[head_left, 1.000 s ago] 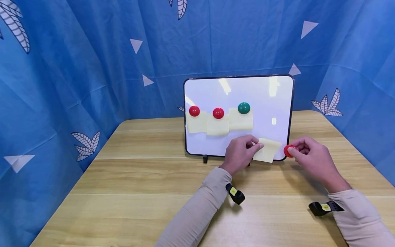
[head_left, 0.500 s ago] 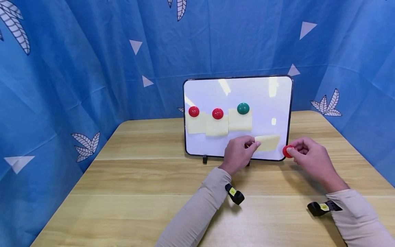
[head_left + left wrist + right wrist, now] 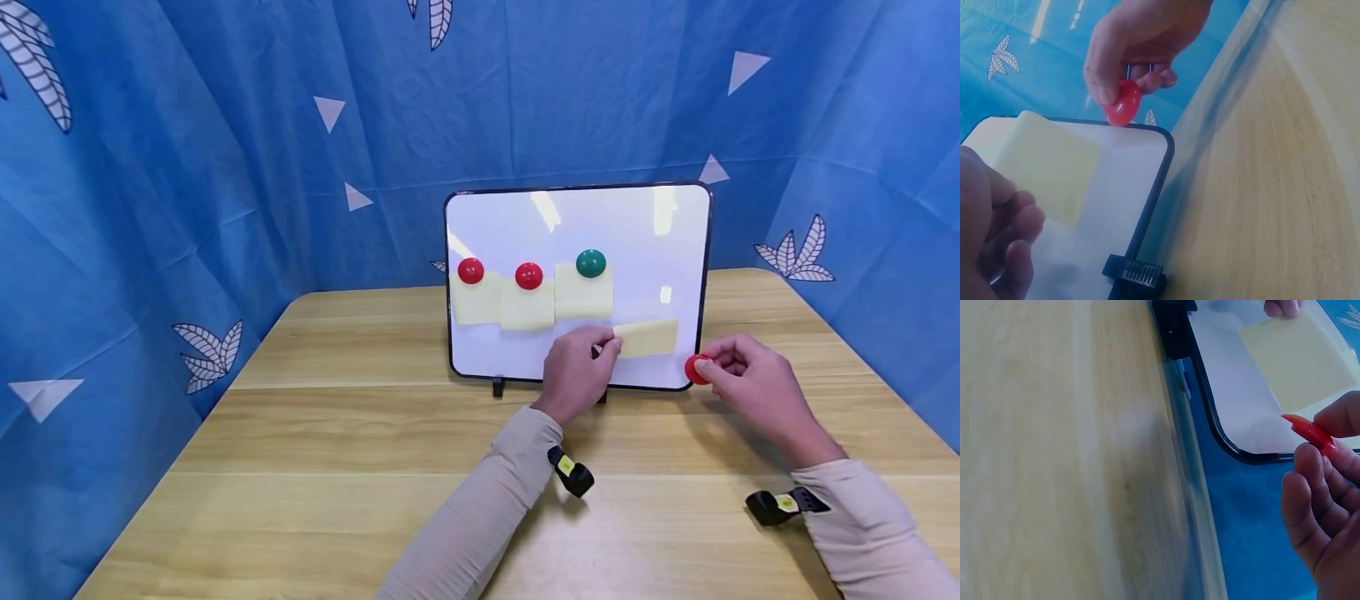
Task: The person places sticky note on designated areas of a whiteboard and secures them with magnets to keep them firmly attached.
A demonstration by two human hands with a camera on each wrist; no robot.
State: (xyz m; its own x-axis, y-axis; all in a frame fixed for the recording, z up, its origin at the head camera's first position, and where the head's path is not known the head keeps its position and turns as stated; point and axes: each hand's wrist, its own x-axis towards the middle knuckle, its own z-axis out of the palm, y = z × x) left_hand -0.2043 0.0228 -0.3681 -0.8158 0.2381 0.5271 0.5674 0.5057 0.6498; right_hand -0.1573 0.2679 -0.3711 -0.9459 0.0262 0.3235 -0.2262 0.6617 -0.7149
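Observation:
My left hand [image 3: 579, 371] pinches a pale yellow sticky note [image 3: 647, 337] by its left edge, in front of the lower right part of a whiteboard [image 3: 630, 225]. The note's upper edge curls, as the left wrist view shows. Between thumb and fingers my right hand [image 3: 757, 383] holds a round red magnet [image 3: 697, 369] near the board's lower right corner. In the right wrist view the magnet [image 3: 1311, 432] is seen edge-on. Three more notes hang in a row on the board, under a red magnet [image 3: 471, 271], another red magnet [image 3: 528, 276] and a green magnet [image 3: 591, 263].
The board stands on small black feet [image 3: 498, 387] on a wooden table [image 3: 315, 467]. A blue patterned curtain [image 3: 390, 125] encloses the back and sides. Each sleeve carries a strapped black wrist camera [image 3: 574, 477].
The sticky note has risen up the board, its hanging lower part swinging up and flattening. My left hand has shifted slightly up and left. The right hand has barely moved with its magnet.

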